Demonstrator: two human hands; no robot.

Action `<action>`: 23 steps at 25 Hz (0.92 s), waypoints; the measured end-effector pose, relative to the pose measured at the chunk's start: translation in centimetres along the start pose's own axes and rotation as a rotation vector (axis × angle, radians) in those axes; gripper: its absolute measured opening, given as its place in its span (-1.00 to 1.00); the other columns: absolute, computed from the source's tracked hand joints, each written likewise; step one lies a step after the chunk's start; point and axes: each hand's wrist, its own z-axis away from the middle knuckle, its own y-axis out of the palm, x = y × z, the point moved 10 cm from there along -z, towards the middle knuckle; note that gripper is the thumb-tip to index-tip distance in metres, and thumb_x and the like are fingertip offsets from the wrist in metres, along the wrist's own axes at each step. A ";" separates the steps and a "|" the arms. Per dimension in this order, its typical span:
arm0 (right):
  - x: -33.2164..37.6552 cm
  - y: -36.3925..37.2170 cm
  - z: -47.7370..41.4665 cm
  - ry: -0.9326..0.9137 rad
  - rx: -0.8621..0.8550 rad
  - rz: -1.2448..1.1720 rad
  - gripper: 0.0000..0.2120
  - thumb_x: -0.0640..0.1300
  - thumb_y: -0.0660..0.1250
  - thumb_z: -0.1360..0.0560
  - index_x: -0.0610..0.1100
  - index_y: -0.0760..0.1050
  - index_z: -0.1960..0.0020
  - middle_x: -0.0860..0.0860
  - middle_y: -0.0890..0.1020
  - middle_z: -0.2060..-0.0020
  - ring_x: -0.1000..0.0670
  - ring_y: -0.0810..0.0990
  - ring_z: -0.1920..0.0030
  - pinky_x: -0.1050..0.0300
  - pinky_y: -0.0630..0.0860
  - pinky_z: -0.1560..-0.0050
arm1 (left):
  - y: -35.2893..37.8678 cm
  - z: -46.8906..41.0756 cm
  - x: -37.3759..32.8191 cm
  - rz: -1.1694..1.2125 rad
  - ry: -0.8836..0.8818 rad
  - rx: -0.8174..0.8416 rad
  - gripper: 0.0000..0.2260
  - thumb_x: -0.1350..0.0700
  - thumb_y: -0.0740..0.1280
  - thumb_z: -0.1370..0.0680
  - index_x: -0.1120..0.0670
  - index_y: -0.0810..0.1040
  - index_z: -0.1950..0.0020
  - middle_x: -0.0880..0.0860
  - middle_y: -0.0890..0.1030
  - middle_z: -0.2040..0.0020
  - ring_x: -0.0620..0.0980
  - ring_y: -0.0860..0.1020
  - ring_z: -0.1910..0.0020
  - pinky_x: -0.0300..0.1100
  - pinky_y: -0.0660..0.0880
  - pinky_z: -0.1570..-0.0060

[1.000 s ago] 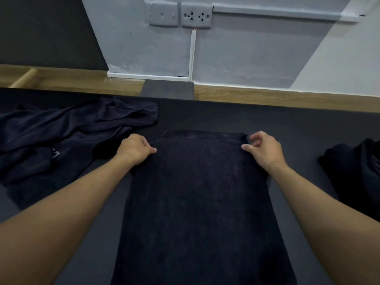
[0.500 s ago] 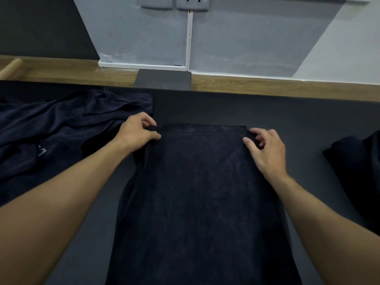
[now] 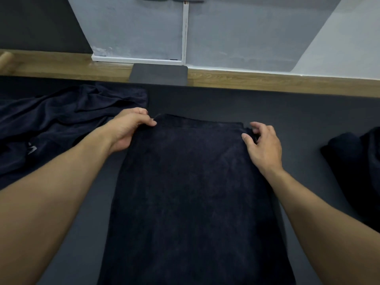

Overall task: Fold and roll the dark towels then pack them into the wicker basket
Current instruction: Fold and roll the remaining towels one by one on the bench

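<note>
grey wall panels (image 3: 236, 33) rose behind a wooden ledge (image 3: 267, 82), and below the ledge a dark grey surface (image 3: 298, 120) carried everything. a folded dark towel (image 3: 191, 192) lay flat as a long strip down the middle of the surface, running from its near edge toward the far edge, with a second layer showing just past its far end. the left hand (image 3: 128, 128) sat at the far left corner of the towel, its grip closed on that corner with thumb and fingers pinched over the cloth. the right hand (image 3: 262, 145) rested at the far right corner, fingers curled and spread, thumb on the top layer; whether its grip actually held the edge could not be told. a heap of loose dark towels (image 3: 61, 124) lay crumpled toward the left edge of the surface, just beside the left forearm. another dark bundle (image 3: 357, 161) sat at the right edge, well apart from the folded towel. a small dark pad (image 3: 159, 76) lay on the ledge.
</note>
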 end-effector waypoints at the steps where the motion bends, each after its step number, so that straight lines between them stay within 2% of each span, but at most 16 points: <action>1: 0.1 0.1 0.0 -0.003 0.000 0.005 -0.68 0.06 0.33 -0.54 0.02 0.50 -0.26 0.11 0.49 -0.02 0.07 0.49 0.07 -0.08 0.48 -0.19 | -0.5 -0.1 0.0 0.016 -0.008 0.006 -0.79 0.36 0.34 -0.48 0.05 0.58 0.06 0.09 0.61 0.09 0.03 0.58 0.07 -0.12 0.53 0.04; 3: 0.1 0.0 0.0 -0.007 -0.008 -0.005 -0.76 0.05 0.34 -0.53 0.02 0.54 -0.17 0.13 0.49 0.05 0.08 0.49 0.08 -0.09 0.48 -0.19 | -1.0 -0.5 0.3 -0.144 -0.035 0.011 -0.70 0.28 0.41 -0.45 0.09 0.63 -0.17 0.12 0.68 -0.07 0.05 0.63 -0.07 -0.10 0.56 -0.12; 4: 0.1 0.0 0.0 -0.004 -0.012 -0.018 -0.80 0.05 0.35 -0.53 0.03 0.54 -0.12 0.13 0.49 0.06 0.08 0.50 0.08 -0.10 0.48 -0.18 | -1.0 -0.5 0.6 -0.285 -0.048 0.013 -0.64 0.18 0.50 -0.40 0.10 0.64 -0.19 0.11 0.68 -0.10 0.05 0.64 -0.10 -0.07 0.55 -0.17; 5: 0.1 -0.1 0.1 -0.002 -0.015 -0.028 -0.84 0.04 0.35 -0.53 0.04 0.53 -0.07 0.13 0.49 0.06 0.07 0.50 0.09 -0.10 0.48 -0.17 | -0.9 -0.5 0.8 -0.420 -0.041 0.002 -0.58 0.08 0.58 -0.34 0.12 0.65 -0.17 0.10 0.69 -0.08 0.05 0.64 -0.09 -0.06 0.54 -0.19; 7: 0.3 -0.2 0.2 -0.006 -0.015 -0.040 -0.90 0.03 0.36 -0.52 0.07 0.49 -0.01 0.13 0.49 0.06 0.07 0.50 0.10 -0.09 0.48 -0.16 | -1.1 -0.7 0.0 -0.612 0.038 -0.080 -0.65 -0.01 0.62 -0.29 0.15 0.64 0.07 0.06 0.68 0.07 -0.01 0.63 0.05 -0.11 0.55 -0.08; 8: 0.3 -0.1 0.2 -0.006 -0.012 -0.043 -0.91 0.04 0.36 -0.52 0.09 0.47 0.01 0.13 0.49 0.06 0.06 0.51 0.10 -0.08 0.49 -0.15 | -1.3 -0.8 -0.8 -0.635 0.093 -0.136 -0.68 -0.02 0.62 -0.31 0.13 0.57 0.21 0.04 0.62 0.17 -0.03 0.58 0.14 -0.14 0.50 0.05; 10: 0.2 -0.1 0.3 -0.005 -0.017 -0.047 -0.91 0.05 0.36 -0.52 0.11 0.45 0.03 0.14 0.50 0.06 0.04 0.52 0.09 -0.04 0.50 -0.11 | -2.6 -0.6 -1.9 -0.519 0.157 -0.257 -0.66 0.04 0.61 -0.33 0.06 0.43 0.30 0.03 0.50 0.28 -0.02 0.48 0.22 -0.13 0.41 0.19; 12: -0.1 -0.2 0.2 0.000 -0.036 -0.067 -0.90 0.04 0.36 -0.52 0.09 0.47 0.01 0.13 0.52 0.07 0.05 0.53 0.10 0.05 0.49 -0.03 | -5.0 0.0 -2.4 -0.465 0.193 -0.442 -0.67 0.07 0.60 -0.34 0.03 0.43 0.29 -0.01 0.50 0.28 0.05 0.53 0.16 -0.10 0.50 0.10; 14: -0.3 -0.4 0.1 0.000 -0.049 -0.079 -0.85 0.01 0.37 -0.52 0.02 0.54 -0.07 0.11 0.56 0.08 0.08 0.51 0.13 0.18 0.42 0.05 | -6.6 0.5 -2.6 -0.581 0.202 -0.533 -0.71 -0.07 0.58 -0.36 0.02 0.52 0.20 -0.02 0.56 0.23 0.08 0.60 0.06 -0.02 0.57 -0.03; 16: -0.4 -0.5 0.0 0.001 -0.054 -0.065 -0.80 -0.04 0.37 -0.52 -0.04 0.57 -0.12 0.07 0.58 0.09 0.08 0.51 0.15 0.24 0.37 0.05 | -6.3 0.9 -2.5 -0.696 0.168 -0.445 -0.64 -0.18 0.54 -0.36 0.03 0.55 0.07 0.01 0.60 0.21 0.07 0.62 0.16 -0.04 0.59 0.11; 18: -0.5 -0.6 0.0 0.017 -0.055 -0.064 -0.88 -0.08 0.38 -0.51 -0.04 0.58 -0.04 0.05 0.59 0.11 0.07 0.50 0.17 0.29 0.34 0.08 | -5.7 1.1 -1.9 -0.809 0.123 -0.333 -0.62 -0.12 0.57 -0.35 0.03 0.51 0.04 0.05 0.63 0.25 0.05 0.63 0.30 -0.13 0.53 0.30; 19: -0.5 -0.7 0.0 0.022 -0.058 -0.062 -0.94 -0.10 0.38 -0.51 -0.04 0.58 0.02 0.04 0.58 0.13 0.08 0.49 0.20 0.34 0.32 0.13 | -5.7 1.1 -1.5 -0.880 0.110 -0.315 -0.64 -0.09 0.58 -0.35 0.04 0.51 0.05 0.05 0.64 0.26 0.03 0.64 0.33 -0.15 0.51 0.32; 21: -0.3 -1.1 0.0 0.019 -0.061 -0.065 -0.96 -0.12 0.39 -0.50 -0.02 0.54 0.11 0.04 0.56 0.16 0.12 0.45 0.27 0.46 0.29 0.22 | -5.7 1.2 -0.9 -0.971 0.098 -0.322 -0.71 -0.05 0.57 -0.38 0.04 0.54 0.10 0.05 0.66 0.26 0.02 0.65 0.34 -0.16 0.54 0.25; 23: -0.1 -1.2 0.1 0.025 -0.052 -0.089 -0.94 -0.11 0.39 -0.52 -0.02 0.53 0.13 0.04 0.53 0.16 0.14 0.45 0.30 0.52 0.29 0.23 | -6.0 1.4 -1.1 -0.989 0.140 -0.370 -0.76 -0.03 0.54 -0.42 0.05 0.56 0.08 0.03 0.66 0.23 0.04 0.65 0.24 -0.10 0.57 0.10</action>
